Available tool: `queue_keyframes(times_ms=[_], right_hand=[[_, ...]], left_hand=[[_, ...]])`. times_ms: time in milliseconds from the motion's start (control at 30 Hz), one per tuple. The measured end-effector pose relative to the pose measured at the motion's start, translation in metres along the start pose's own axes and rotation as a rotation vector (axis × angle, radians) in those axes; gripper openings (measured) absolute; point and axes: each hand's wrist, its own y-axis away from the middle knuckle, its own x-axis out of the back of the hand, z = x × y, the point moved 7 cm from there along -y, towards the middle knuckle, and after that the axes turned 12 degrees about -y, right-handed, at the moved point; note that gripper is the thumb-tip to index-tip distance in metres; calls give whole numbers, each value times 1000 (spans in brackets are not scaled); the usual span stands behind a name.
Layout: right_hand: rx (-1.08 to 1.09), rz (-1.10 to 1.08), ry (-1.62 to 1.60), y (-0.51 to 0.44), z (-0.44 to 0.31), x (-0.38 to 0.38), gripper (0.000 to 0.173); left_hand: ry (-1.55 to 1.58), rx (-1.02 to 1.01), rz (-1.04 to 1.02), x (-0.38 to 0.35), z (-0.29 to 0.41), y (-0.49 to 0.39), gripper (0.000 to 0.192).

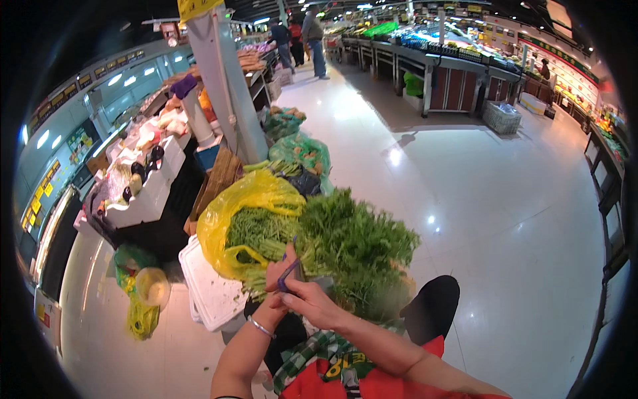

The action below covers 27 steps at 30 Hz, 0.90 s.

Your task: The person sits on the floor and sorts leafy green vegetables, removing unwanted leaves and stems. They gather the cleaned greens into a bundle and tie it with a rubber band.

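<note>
My left hand (pixel 280 272) reaches over the stem ends of leafy greens, with a silver-coloured bracelet on its wrist. A thin purple band (pixel 288 273) runs across its fingers. My right hand (pixel 307 298) pinches that band close to my left wrist. Whether my left fingers also grip stems cannot be made out. Just beyond the hands, a yellow plastic bag (pixel 213 227) lies open around bundled thin-stemmed greens (pixel 256 224). To the right spreads a heap of feathery leafy greens (pixel 359 239), its lower part close to my knee.
A white foam box lid (pixel 212 292) sits left of the bag. Green bags of produce (pixel 301 149) stand beyond, beside a pillar (pixel 224 75). Foam boxes of vegetables (pixel 144 199) are at left. A plastic tub (pixel 152 287) is on the floor. People (pixel 313 40) stand far down the aisle.
</note>
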Motion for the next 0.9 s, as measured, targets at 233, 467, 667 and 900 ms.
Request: queue_keyframes(times_ms=[233,467,667,900], right_hand=[[310,-99,232,-11,-17,8,14],[-137,97,37,43,11,-1,23],[-303,-68,241,78,-2,30,22],[-446,59,465,105,2,84,20]], left_hand=[[925,313,-276,-7,-24,-7,63],[941,437,-452,-21,-32,-4,91],[1153,390,-270,-21,-47,6,81],[1543,244,-109,-2,-54,10,57]])
